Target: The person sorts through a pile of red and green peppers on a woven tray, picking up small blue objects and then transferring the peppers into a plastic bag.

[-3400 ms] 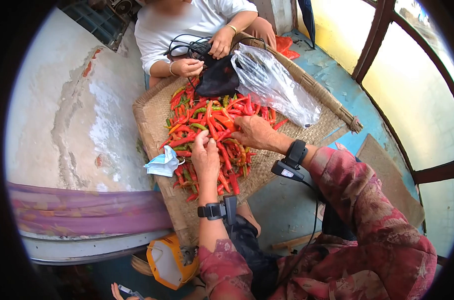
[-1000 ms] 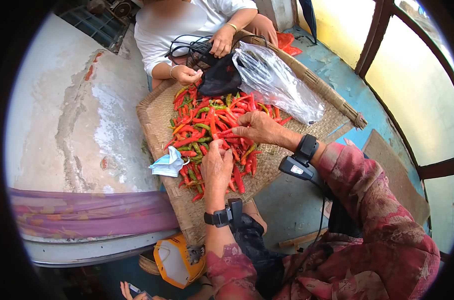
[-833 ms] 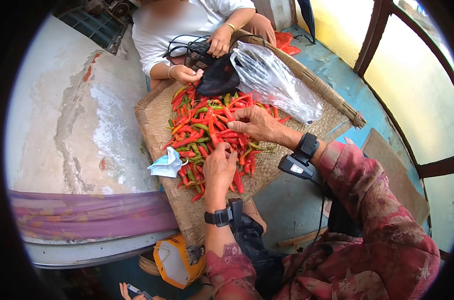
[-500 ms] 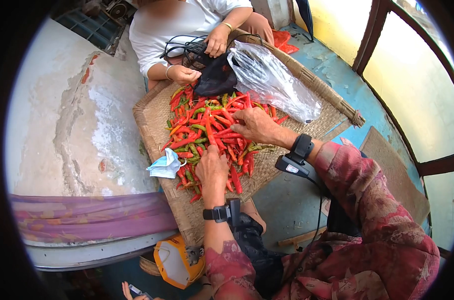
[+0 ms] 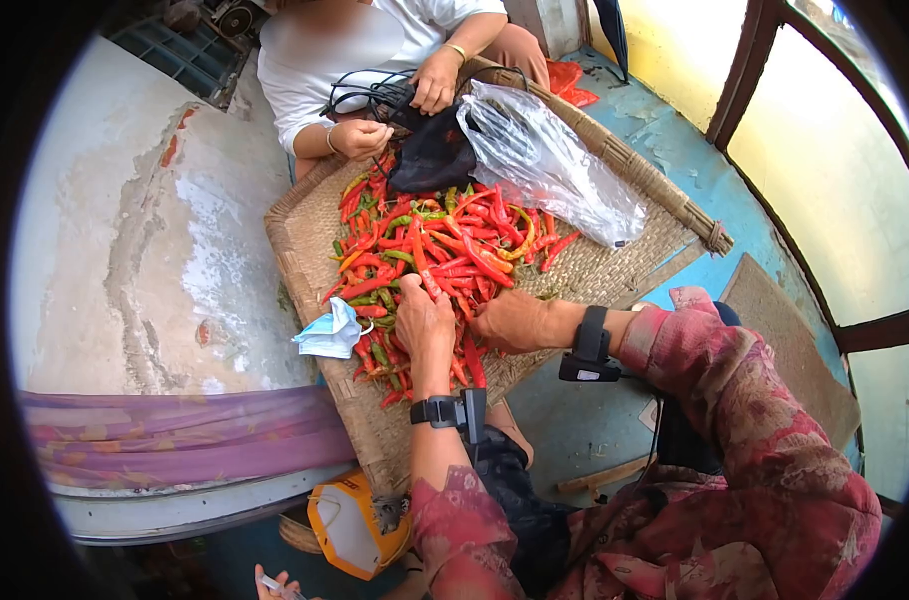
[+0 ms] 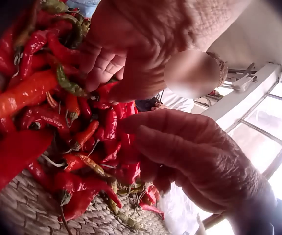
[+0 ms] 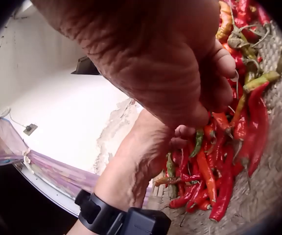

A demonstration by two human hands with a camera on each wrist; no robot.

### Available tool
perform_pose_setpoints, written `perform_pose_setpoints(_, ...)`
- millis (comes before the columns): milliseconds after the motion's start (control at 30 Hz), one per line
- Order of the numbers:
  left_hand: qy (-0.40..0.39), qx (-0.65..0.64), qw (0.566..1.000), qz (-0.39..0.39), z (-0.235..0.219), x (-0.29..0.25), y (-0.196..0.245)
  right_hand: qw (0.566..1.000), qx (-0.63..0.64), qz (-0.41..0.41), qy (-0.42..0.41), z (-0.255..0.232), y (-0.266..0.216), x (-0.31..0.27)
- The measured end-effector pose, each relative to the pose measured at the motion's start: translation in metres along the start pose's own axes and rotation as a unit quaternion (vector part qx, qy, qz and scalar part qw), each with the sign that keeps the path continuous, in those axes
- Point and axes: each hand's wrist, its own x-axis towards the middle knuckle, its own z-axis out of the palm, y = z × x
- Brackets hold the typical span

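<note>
Chili peppers (image 5: 375, 285), mostly red with some green, lie in a heap on a woven tray (image 5: 315, 215). My left hand (image 5: 427, 325) reaches into the near middle of the heap. In the left wrist view, its thumb and bent fingers pinch a red chili pepper (image 6: 103, 94). My right hand (image 5: 520, 322) is just right of the left, thumb and fingers bent down close over red peppers. In the right wrist view, its fingertips overlap the heap; I cannot tell whether a pepper is between them.
Opposite, a person in a white shirt (image 5: 350, 55) has hands by black cables and a black bag (image 5: 435, 155). A clear plastic bag (image 5: 555, 170) lies at the tray's right. A blue face mask (image 5: 330, 330) is at its left edge. A yellow container (image 5: 350, 525) stands below.
My right hand has come down and toward me, from the heap's right side to beside my left hand, uncovering red and yellow peppers. The left fingers have bent further into the heap.
</note>
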Motion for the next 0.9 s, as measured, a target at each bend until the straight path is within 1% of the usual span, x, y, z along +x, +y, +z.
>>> perform_pose_setpoints(33, -0.001, 0.005, 1.0, 0.001, 0.001, 0.001, 0.0, 0.999, -0.022, -0.01, -0.033, 0.007, -0.001, -0.003)
perform_pose_setpoints(67, -0.002, 0.005, 1.0, 0.001, 0.002, 0.002, 0.0, 0.999, -0.022, -0.01, -0.033, 0.014, -0.002, -0.005)
perform_pose_setpoints(133, -0.029, 0.0, 0.998, -0.047, 0.001, 0.002, 0.004, 0.996, -0.086, -0.036, -0.004, 0.016, -0.006, -0.007)
perform_pose_setpoints(267, -0.033, -0.008, 0.999, -0.019, -0.002, 0.003, 0.006, 0.998, -0.049, -0.031, -0.015, 0.016, -0.005, -0.006)
perform_pose_setpoints(333, -0.028, -0.09, 0.996, -0.002, -0.006, 0.004, 0.007, 0.997, -0.071, -0.036, -0.015, 0.02, -0.004, -0.005)
perform_pose_setpoints(367, -0.027, -0.089, 0.996, -0.003, -0.007, 0.005, 0.006, 0.997, -0.071, -0.037, -0.015, 0.019, -0.005, -0.004)
perform_pose_setpoints(433, 0.014, -0.178, 0.984, 0.016, -0.007, 0.008, 0.006, 0.995, -0.081, -0.046, -0.038, 0.014, -0.006, -0.003)
perform_pose_setpoints(467, 0.015, -0.179, 0.984, 0.016, -0.007, 0.009, 0.006, 0.995, -0.082, -0.047, -0.038, 0.013, -0.006, -0.002)
perform_pose_setpoints(533, 0.064, -0.285, 0.956, 0.016, -0.007, 0.011, 0.004, 0.994, -0.097, -0.049, -0.003, 0.011, -0.005, -0.003)
perform_pose_setpoints(567, 0.067, -0.293, 0.954, 0.01, -0.007, 0.011, 0.002, 0.994, -0.096, -0.05, -0.005, 0.01, -0.004, -0.003)
perform_pose_setpoints(600, 0.067, -0.293, 0.954, 0.008, -0.012, 0.008, 0.005, 0.997, -0.055, -0.053, -0.005, 0.007, 0.0, -0.002)
perform_pose_setpoints(633, 0.077, -0.254, 0.964, 0.003, -0.018, 0.006, 0.008, 0.998, -0.015, -0.056, -0.003, 0.004, 0.002, -0.001)
perform_pose_setpoints(667, 0.088, -0.214, 0.973, -0.002, -0.023, 0.005, 0.011, 0.998, -0.016, -0.057, -0.004, 0.001, 0.004, -0.002)
perform_pose_setpoints(700, 0.099, -0.203, 0.974, 0.024, -0.024, 0.005, 0.007, 0.999, 0.016, -0.038, 0.02, -0.005, 0.004, -0.003)
perform_pose_setpoints(733, 0.099, -0.203, 0.974, 0.024, -0.024, 0.005, 0.002, 0.998, 0.048, -0.02, 0.044, -0.009, 0.005, -0.003)
perform_pose_setpoints(767, 0.088, -0.219, 0.971, 0.029, -0.025, 0.006, -0.003, 0.998, 0.048, -0.02, 0.044, -0.011, 0.01, -0.002)
perform_pose_setpoints(833, 0.071, -0.247, 0.966, 0.028, -0.025, 0.003, -0.008, 0.984, 0.147, -0.033, 0.099, -0.015, 0.018, 0.004)
perform_pose_setpoints(867, 0.07, -0.246, 0.966, 0.027, -0.024, 0.0, -0.011, 0.983, 0.149, -0.032, 0.099, -0.017, 0.022, 0.006)
perform_pose_setpoints(900, 0.062, -0.237, 0.969, 0.029, -0.027, -0.003, -0.01, 0.978, 0.184, -0.012, 0.1, -0.023, 0.024, 0.007)
